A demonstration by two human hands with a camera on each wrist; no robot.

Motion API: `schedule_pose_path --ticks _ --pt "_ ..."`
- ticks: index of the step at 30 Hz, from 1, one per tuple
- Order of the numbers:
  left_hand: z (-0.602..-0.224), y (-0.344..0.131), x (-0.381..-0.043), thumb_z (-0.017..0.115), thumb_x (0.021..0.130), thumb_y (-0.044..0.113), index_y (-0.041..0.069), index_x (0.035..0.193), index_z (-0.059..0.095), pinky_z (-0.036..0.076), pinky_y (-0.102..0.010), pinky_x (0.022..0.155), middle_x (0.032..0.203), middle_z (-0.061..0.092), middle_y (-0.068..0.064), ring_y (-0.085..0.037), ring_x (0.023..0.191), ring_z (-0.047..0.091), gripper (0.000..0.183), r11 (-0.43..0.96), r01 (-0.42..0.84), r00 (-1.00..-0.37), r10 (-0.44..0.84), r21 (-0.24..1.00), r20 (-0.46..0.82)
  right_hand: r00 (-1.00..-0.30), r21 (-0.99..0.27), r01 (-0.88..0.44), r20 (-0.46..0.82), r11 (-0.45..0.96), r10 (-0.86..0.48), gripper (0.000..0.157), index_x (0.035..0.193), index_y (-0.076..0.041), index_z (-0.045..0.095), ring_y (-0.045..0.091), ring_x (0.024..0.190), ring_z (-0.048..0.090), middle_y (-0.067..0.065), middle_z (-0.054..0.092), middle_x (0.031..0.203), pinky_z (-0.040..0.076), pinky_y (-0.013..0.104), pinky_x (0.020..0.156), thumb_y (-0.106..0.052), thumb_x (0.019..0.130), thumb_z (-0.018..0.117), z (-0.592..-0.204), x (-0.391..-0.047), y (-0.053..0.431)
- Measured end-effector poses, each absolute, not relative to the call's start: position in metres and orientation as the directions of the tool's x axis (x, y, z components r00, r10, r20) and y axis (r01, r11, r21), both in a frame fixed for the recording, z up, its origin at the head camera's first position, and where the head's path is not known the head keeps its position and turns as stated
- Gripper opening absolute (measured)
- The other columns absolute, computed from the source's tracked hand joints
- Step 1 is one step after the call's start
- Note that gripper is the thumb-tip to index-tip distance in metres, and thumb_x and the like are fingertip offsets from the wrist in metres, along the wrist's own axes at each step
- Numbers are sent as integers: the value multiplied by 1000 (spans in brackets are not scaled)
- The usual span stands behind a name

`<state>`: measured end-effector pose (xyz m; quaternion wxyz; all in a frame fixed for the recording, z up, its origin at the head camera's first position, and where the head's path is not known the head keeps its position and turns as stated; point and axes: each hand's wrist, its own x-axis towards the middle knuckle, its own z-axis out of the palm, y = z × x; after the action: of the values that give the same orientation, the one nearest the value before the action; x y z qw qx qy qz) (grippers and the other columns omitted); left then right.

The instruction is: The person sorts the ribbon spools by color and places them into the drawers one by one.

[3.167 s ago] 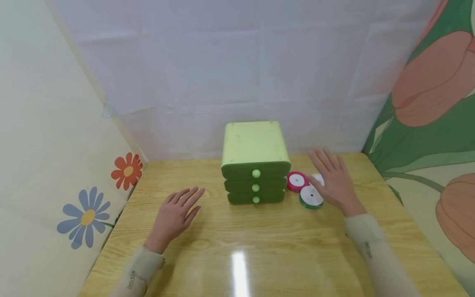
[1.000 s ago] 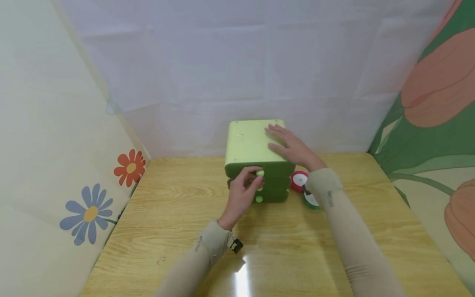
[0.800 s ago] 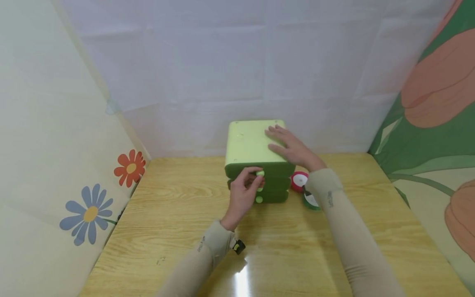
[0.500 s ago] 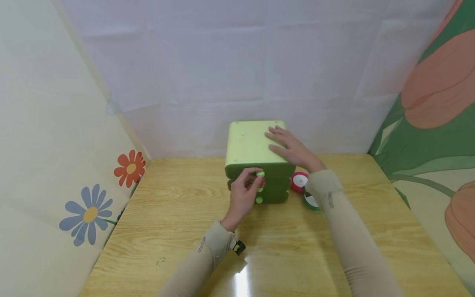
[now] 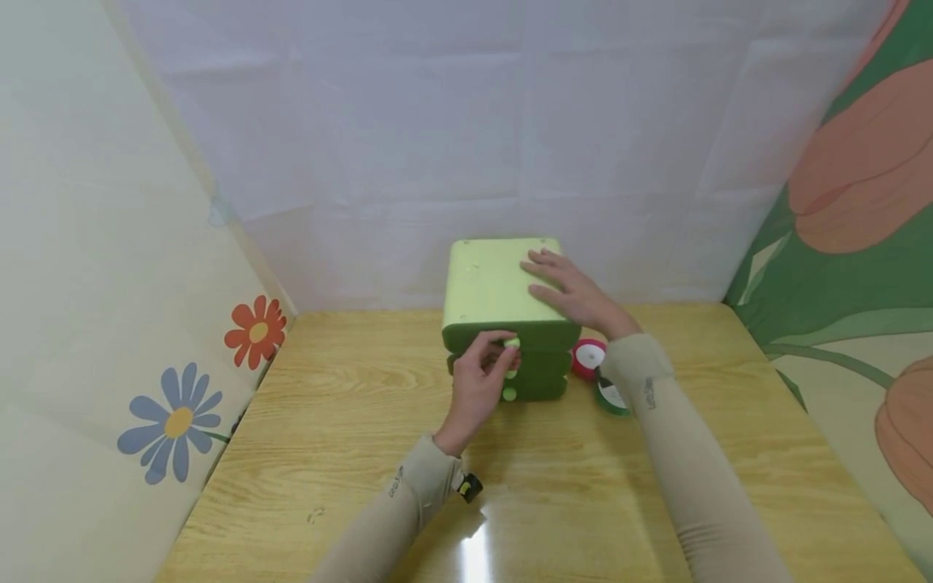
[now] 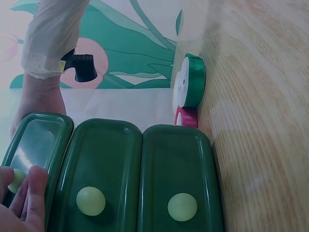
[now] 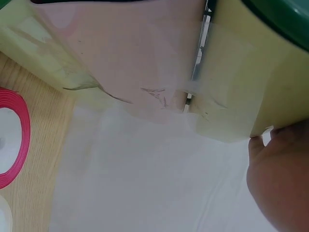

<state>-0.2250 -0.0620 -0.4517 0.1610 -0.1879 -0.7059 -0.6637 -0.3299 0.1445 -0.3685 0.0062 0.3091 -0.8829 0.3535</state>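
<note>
A small light-green chest of drawers with three dark-green drawer fronts stands on the table. My left hand pinches the round pale-green knob of the top drawer between thumb and fingers. In the left wrist view that knob is partly covered by the fingers, while the middle knob and bottom knob show plainly. With fingers straight and spread, my right hand rests on the right part of the chest's top. Whether the top drawer has slid out at all I cannot tell.
Right of the chest lie a pink ribbon spool and a green ribbon spool, partly behind the right sleeve. A whitish spool shows at the right wrist view's edge. A white sheet hangs behind the wooden table.
Since the oldest frame, my left hand has come over to the top knob and gripped it. My right hand has gone from above the spools onto the chest. The last second shows hardly any movement.
</note>
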Motion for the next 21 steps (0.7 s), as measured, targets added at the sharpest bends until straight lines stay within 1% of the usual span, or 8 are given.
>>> schedule_pose_path --ticks 7,14,17,21 --pt "-452 -61 -224 67 102 17 9 119 67 65 -33 78 95 74 -21 -39 87 74 19 40 472 -881 54 881 469 -807 -616 -551 224 562 -546 55 160 -22 40 28 162 9 2 21 173 8 64 128 -42 109 48 -368 -330 146" --pt "-449 -59 -223 64 102 7 3 120 65 65 -33 79 98 73 -26 -45 90 72 18 60 442 -897 51 895 440 -809 -622 -549 229 558 -541 54 159 -21 41 28 161 11 1 22 173 9 64 128 -40 109 49 -368 -330 149" --pt "-449 -61 -223 64 103 11 6 120 66 65 -35 79 97 73 -25 -44 89 73 18 53 449 -893 59 892 446 -808 -623 -552 234 554 -541 54 159 -21 41 28 161 12 1 23 173 10 63 129 -41 109 49 -368 -331 148" --pt "-451 -64 -223 64 104 21 12 121 67 65 -36 78 96 74 -19 -37 88 74 20 53 481 -876 77 875 477 -807 -628 -551 233 550 -543 54 159 -22 41 27 161 11 0 23 173 9 63 129 -41 109 49 -368 -332 147"
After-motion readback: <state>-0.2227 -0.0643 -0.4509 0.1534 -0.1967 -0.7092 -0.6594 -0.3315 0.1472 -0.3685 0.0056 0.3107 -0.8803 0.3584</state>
